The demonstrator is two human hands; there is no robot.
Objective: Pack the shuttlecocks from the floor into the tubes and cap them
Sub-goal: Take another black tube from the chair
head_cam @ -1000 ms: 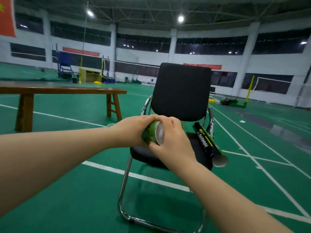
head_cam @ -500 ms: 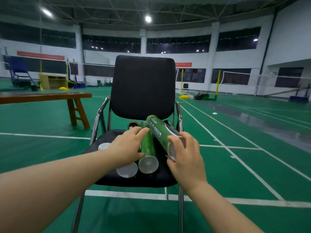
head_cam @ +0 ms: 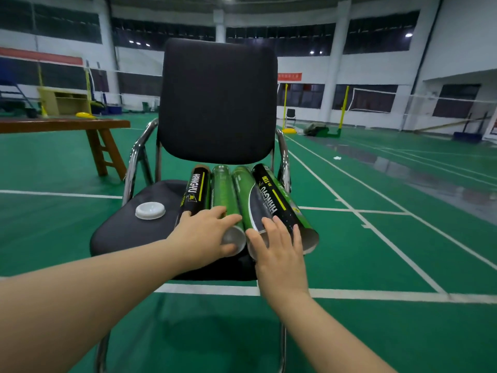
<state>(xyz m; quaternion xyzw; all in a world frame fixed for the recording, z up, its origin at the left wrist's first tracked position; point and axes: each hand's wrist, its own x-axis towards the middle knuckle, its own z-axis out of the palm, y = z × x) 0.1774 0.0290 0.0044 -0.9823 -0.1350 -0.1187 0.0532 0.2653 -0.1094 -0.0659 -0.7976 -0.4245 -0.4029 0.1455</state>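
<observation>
Tubes (head_cam: 226, 195) are now all lying flat; left hand (head_cam: 207, 238) and right hand (head_cam: 279, 250) are resting slack-fingered on them, cap (head_cam: 150, 210) waiting at nine o'clock.

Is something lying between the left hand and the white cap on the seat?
Nothing visible: only bare seat cushion separates the left hand, resting on the tubes, from the white cap.

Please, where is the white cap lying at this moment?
In the head view, the white cap lies on the left part of the chair seat, just left of the leftmost black tube and apart from the left hand.
</observation>
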